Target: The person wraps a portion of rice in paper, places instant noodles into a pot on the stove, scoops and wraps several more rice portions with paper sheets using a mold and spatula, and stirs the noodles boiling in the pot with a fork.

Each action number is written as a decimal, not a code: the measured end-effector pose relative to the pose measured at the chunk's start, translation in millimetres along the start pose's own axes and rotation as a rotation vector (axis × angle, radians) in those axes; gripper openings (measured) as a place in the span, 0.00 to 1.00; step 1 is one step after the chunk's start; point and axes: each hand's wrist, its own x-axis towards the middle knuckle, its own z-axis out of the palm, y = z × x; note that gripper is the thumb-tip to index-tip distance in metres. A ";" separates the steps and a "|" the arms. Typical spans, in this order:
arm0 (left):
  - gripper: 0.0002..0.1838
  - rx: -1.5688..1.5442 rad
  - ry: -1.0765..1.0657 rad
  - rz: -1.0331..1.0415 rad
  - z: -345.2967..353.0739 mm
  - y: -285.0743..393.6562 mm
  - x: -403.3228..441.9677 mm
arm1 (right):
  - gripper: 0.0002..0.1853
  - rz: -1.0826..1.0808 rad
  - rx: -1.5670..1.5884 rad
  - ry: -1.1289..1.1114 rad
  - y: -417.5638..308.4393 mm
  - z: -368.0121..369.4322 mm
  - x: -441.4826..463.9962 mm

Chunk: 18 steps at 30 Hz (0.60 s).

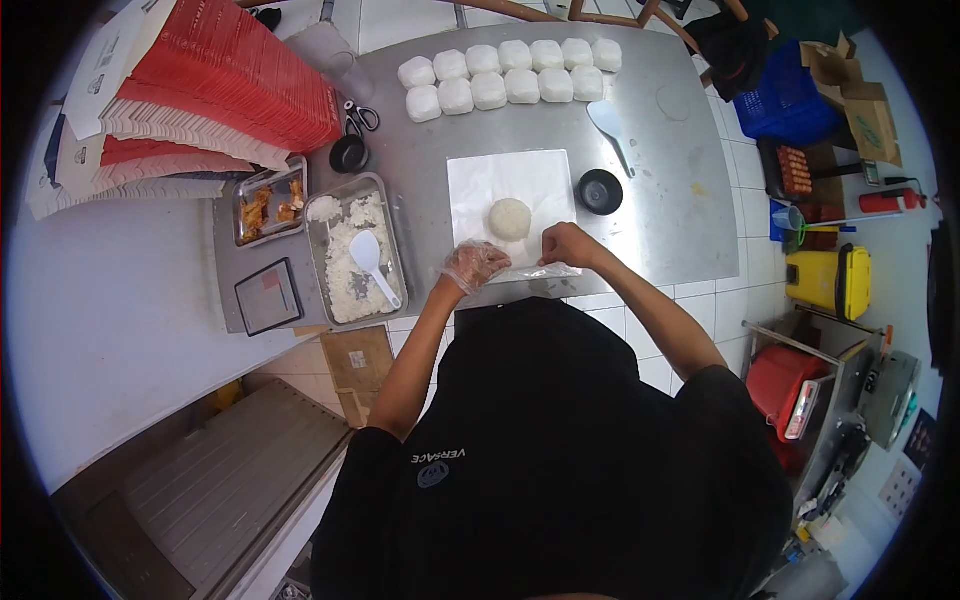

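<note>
A round rice ball [511, 219] rests on a square of white wrapping paper [482, 187] close to the table's front edge. At the paper's near edge, my left hand [476, 265], in a clear plastic glove, has its fingers closed on the sheet. My right hand [570, 247] looks bare and pinches the same edge further right; its fingertips are partly hidden. Some clear, crinkled film [550, 270] shows between the two hands. Just right of the paper sits a small black bowl [600, 192].
Several white wrapped bundles [520, 87] stand in two rows at the back. A white paddle [610, 132] lies right of them. On the left are a rice tray [384, 190] with a rice paddle [368, 255], a food tray [246, 232], a tablet [269, 297], scissors [362, 117] and red-edged stacks [230, 80].
</note>
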 end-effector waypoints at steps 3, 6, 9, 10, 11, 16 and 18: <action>0.16 -0.015 -0.007 0.075 10.4 -12.0 2.9 | 0.15 0.035 0.112 -0.067 4.3 -5.4 2.6; 0.17 0.082 0.040 0.190 7.9 2.1 3.3 | 0.15 0.057 0.171 -0.123 10.8 -7.4 5.5; 0.18 0.117 0.053 0.197 13.5 -0.1 10.1 | 0.14 0.059 0.228 -0.161 19.1 -6.0 5.5; 0.18 0.088 0.055 0.161 14.2 -2.0 12.7 | 0.13 0.043 0.266 -0.173 17.3 -7.5 5.6; 0.18 0.087 0.053 0.163 15.8 -3.9 13.9 | 0.13 0.044 0.266 -0.172 16.3 -9.4 4.5; 0.17 -0.010 0.110 0.075 10.9 7.0 12.3 | 0.12 -0.084 0.192 -0.094 9.8 -14.4 -3.5; 0.17 0.048 0.147 0.085 7.8 10.7 15.3 | 0.12 -0.115 0.072 -0.051 1.6 -17.0 -9.0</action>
